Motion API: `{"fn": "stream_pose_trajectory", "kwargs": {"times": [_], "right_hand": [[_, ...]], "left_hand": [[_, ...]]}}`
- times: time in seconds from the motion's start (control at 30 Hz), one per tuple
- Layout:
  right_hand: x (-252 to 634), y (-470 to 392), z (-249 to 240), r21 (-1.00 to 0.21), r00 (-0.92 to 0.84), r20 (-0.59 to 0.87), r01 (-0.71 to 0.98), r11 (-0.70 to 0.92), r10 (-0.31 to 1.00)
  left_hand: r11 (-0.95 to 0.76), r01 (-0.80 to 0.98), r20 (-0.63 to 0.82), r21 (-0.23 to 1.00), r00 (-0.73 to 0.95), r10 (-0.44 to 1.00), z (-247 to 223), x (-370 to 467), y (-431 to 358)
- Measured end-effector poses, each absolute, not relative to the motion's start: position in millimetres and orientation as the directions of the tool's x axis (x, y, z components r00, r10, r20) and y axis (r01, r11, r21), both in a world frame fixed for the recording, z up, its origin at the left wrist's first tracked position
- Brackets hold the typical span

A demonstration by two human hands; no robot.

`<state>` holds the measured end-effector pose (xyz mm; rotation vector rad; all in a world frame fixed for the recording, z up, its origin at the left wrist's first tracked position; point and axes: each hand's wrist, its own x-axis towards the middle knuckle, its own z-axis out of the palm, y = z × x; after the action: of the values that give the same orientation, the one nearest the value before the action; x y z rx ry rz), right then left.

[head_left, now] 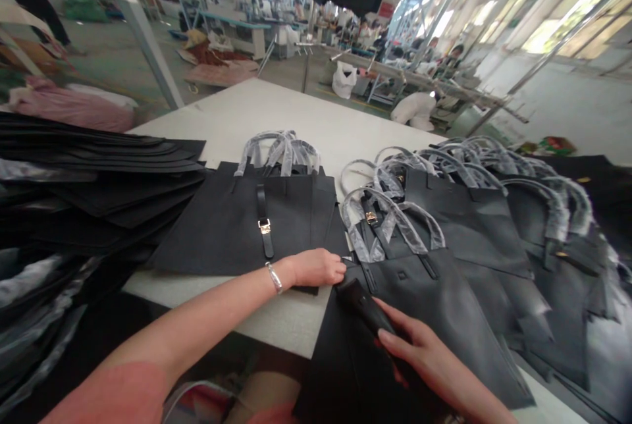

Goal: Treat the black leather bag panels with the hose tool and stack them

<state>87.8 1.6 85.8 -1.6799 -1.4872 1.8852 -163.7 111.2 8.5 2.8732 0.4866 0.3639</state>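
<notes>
My left hand, with a silver bracelet at the wrist, is closed in a pinch at the upper left corner of a black handbag. That bag lies in front of me, its handles wrapped in clear plastic. My right hand is wrapped round a black elongated handheld tool; its exact kind I cannot make out. The tool's front end is close to the pinched corner. Just left lies another black handbag with a strap and a gold-coloured buckle.
A tall stack of black bag pieces rises at the left. More black bags with wrapped handles lie overlapping on the right. They rest on a white table. Beyond it stand a metal post, workbenches and several people.
</notes>
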Motion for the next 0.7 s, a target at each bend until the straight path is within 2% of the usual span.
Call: {"fn": "stream_pose_trajectory", "kwargs": {"times": [0.23, 0.3, 0.4, 0.47, 0.53, 0.63, 0.7], "right_hand": [[90, 4, 82, -0.747, -0.299, -0.636, 0.467, -0.472, 0.711], [90, 4, 81, -0.746, -0.294, -0.634, 0.476, -0.466, 0.715], [91, 5, 80, -0.751, -0.295, -0.628, 0.472, -0.462, 0.720], [91, 6, 80, -0.759, -0.292, -0.620, 0.458, -0.462, 0.729], [91, 7, 79, -0.771, -0.287, -0.608, 0.437, -0.464, 0.740], [91, 7, 78, -0.777, -0.283, -0.606, 0.412, -0.476, 0.744], [90, 6, 78, -0.775, -0.283, -0.612, 0.401, -0.489, 0.738]], "left_hand": [[-0.955, 0.232, 0.159, 0.185, 0.952, 0.263, 8, -153, 115], [-0.942, 0.285, 0.123, 0.177, 0.943, 0.309, 7, -153, 117], [-0.872, 0.450, 0.077, 0.192, 0.879, 0.471, 3, -152, 114], [-0.784, 0.567, 0.064, 0.253, 0.799, 0.598, -1, -149, 109], [-0.654, 0.653, 0.080, 0.382, 0.682, 0.727, -4, -145, 104], [-0.414, 0.660, 0.109, 0.627, 0.452, 0.885, -6, -140, 103], [-0.318, 0.629, 0.103, 0.710, 0.353, 0.930, -6, -139, 106]]}}
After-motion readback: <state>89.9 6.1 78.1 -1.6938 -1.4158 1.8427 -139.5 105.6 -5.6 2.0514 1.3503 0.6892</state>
